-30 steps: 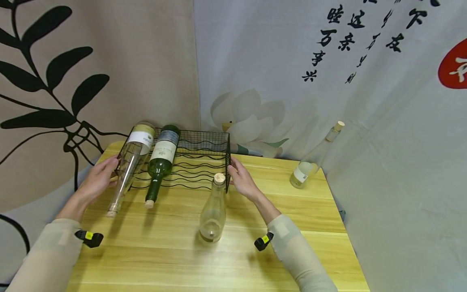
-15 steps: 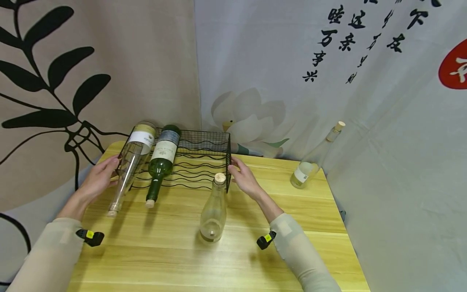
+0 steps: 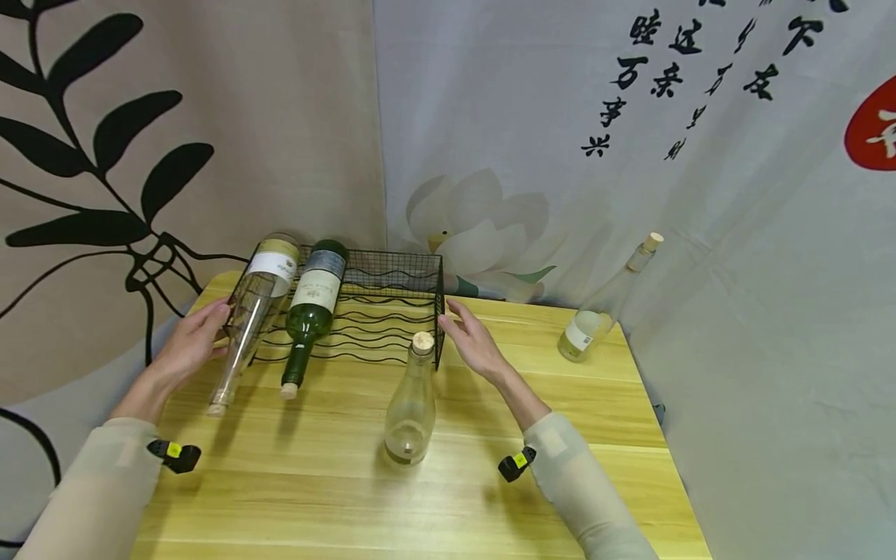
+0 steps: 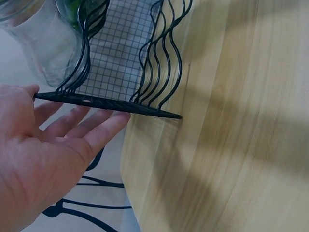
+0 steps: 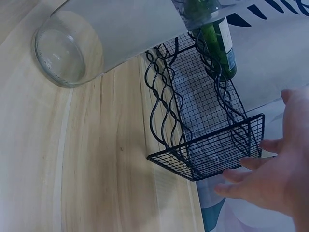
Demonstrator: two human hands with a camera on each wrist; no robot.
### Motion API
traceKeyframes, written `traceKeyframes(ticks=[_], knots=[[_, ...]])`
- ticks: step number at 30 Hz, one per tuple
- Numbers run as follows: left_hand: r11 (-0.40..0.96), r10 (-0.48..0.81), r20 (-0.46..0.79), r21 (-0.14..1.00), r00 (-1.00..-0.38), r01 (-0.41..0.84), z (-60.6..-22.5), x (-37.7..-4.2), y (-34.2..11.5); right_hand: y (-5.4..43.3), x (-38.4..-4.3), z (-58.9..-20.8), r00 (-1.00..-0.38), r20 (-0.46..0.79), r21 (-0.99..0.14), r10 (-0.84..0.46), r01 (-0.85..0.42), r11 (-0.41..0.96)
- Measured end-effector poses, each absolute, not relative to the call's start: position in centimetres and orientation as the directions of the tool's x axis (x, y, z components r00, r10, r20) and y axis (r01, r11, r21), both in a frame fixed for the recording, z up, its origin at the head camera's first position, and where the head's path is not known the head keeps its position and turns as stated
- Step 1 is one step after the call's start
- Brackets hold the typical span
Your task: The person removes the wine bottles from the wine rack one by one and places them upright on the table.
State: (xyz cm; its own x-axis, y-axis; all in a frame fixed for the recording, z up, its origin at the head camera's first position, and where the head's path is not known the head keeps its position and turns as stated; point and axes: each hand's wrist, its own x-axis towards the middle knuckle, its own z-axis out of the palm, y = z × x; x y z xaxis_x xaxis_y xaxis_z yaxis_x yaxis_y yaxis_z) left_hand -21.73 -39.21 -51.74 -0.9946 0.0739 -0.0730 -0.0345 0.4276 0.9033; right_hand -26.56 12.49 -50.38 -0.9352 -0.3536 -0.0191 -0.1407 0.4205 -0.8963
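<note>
The left hand [image 3: 192, 338] is being held with fingers loosely extended, the fingertips being placed against the left end of the black wire rack [image 3: 392, 272]. The right hand [image 3: 476, 340] is being held with fingers apart, just beside the rack's right end; whether contact is being made cannot be told. A labelled clear bottle [image 3: 257, 311] and a green bottle [image 3: 310, 317] are being supported side by side on the rack, corks forward. An upright clear bottle [image 3: 409, 416] is being supported by the wooden table [image 3: 315, 482] in front; another corked bottle [image 3: 593, 320] is being supported near the far right corner.
</note>
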Motion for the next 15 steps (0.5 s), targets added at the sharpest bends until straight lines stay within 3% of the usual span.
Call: traceKeyframes(ticks=[15], knots=[[0.376,0.095,-0.058,0.926,-0.994,-0.018,-51.8,-21.6,-39.3,14.4,-24.0,-48.1,-0.909,0.104,-0.855,-0.404,-0.289,0.431]])
